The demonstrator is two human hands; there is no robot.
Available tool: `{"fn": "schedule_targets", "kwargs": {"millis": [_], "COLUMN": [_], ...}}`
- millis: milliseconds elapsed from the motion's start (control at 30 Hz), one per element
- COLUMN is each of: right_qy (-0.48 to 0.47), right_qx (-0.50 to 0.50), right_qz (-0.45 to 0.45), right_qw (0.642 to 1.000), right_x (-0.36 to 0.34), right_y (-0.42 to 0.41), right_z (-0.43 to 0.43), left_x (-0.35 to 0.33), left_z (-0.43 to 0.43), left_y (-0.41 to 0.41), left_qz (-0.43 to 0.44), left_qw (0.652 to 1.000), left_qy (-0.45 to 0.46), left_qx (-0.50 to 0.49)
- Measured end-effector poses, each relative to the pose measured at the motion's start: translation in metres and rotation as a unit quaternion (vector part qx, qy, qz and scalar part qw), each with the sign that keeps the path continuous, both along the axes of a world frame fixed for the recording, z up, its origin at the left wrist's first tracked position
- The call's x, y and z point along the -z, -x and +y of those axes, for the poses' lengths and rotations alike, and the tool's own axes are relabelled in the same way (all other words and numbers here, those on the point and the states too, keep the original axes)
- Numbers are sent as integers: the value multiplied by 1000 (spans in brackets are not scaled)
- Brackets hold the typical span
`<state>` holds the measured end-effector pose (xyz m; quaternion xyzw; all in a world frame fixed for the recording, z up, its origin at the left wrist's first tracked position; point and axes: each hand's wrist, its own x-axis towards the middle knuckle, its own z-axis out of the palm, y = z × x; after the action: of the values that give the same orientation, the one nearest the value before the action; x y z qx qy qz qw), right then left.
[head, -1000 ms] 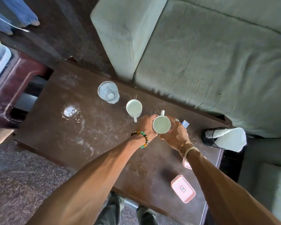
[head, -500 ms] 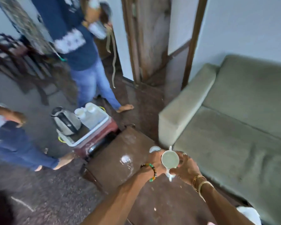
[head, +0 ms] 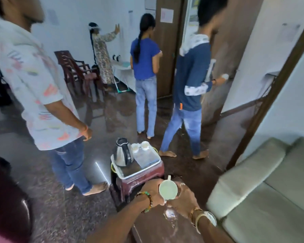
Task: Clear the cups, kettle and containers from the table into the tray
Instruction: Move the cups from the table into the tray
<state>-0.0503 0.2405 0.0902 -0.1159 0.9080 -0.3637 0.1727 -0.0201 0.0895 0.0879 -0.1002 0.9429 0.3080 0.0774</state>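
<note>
The grey-green sofa [head: 263, 186] fills the lower right, and the dark wooden surface [head: 158, 227] runs along the bottom edge beside it, scuffed and marked with a pale wet patch. Beyond the surface's far end stands a maroon plastic stool [head: 139, 179] carrying the white tray [head: 120, 172]. On the tray the steel kettle [head: 122, 154] stands upright at the left, its black handle facing the camera; a clear lidded container [head: 146, 157] lies flat to its right, and two small white cups [head: 138, 147] sit upright behind that — mouths up.

Over the near end of the surface, both hands meet around one white cup [head: 168, 190]. Its mouth faces up toward the camera, and a handle sticks out on the far side, toward the tray. The left hand [head: 152, 192], beaded bracelet at the wrist, is closed on the cup's left side; the right hand [head: 184, 199] wraps the right side, fingers curled — the cup is held above the surface, short of the tray.
</note>
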Motion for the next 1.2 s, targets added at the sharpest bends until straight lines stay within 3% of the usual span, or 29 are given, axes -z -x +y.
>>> {"fn": "schedule_targets", "kwargs": {"millis": [367,600,867,1200], "right_qy": [66,30,21,35], "right_qx": [-62,-98,-124,-73], "right_qz": [-4,3,-1,-20], "right_qw": [996,995,992,997], "right_x": [-34,-28,-13,2], "right_y": [-17,12,78,140], "right_z": [-189,-264,-323,-341], "left_x": [-45,-38,-32,-18], "left_z": [-186,-252,-304,-327], "left_y": [-35,-22,35,113], "left_qz": [16,12,7,-36], "left_qw": [996,991,991,996], "left_qy": [-11,-6,-8,-1], "left_qx": [-87,-136,-135,-87]}}
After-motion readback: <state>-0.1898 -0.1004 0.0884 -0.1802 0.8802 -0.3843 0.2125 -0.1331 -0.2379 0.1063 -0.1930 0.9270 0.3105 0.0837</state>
